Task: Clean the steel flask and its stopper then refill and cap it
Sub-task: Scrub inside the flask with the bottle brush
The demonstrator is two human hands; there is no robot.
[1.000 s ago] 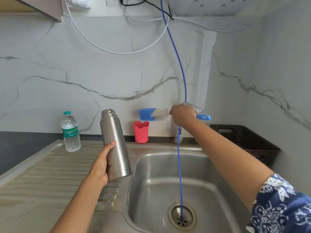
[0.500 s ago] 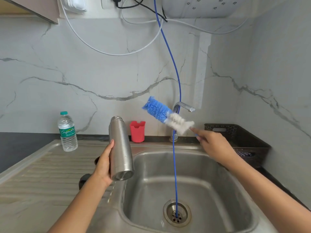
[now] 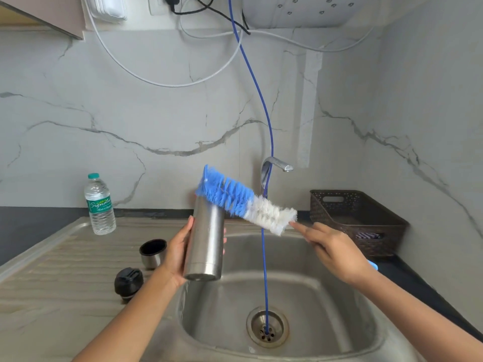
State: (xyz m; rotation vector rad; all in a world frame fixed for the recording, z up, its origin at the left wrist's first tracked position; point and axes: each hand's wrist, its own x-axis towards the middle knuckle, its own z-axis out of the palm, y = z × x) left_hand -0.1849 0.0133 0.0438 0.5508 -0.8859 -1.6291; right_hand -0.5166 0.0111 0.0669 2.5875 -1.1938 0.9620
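Note:
My left hand [image 3: 179,253] grips the steel flask [image 3: 206,239] upright over the sink's left rim. A bottle brush [image 3: 243,201] with blue and white bristles lies slanted across the flask's mouth, its blue tip over the opening. My right hand [image 3: 333,250] grips the brush's handle, which the hand hides. On the draining board the black stopper [image 3: 128,282] lies on its side, and the steel cup lid [image 3: 153,253] stands beside it with its opening up.
A steel sink [image 3: 326,309] lies below, with a blue hose [image 3: 264,257] running down into its drain. The tap [image 3: 274,168] stands behind. A plastic water bottle [image 3: 100,205] stands at back left, a dark basket [image 3: 358,220] at right.
My right hand has brought the brush left and down until its blue tip reaches the flask's mouth. The flask has shifted right towards the sink. The view has dropped, showing stopper and cup lid.

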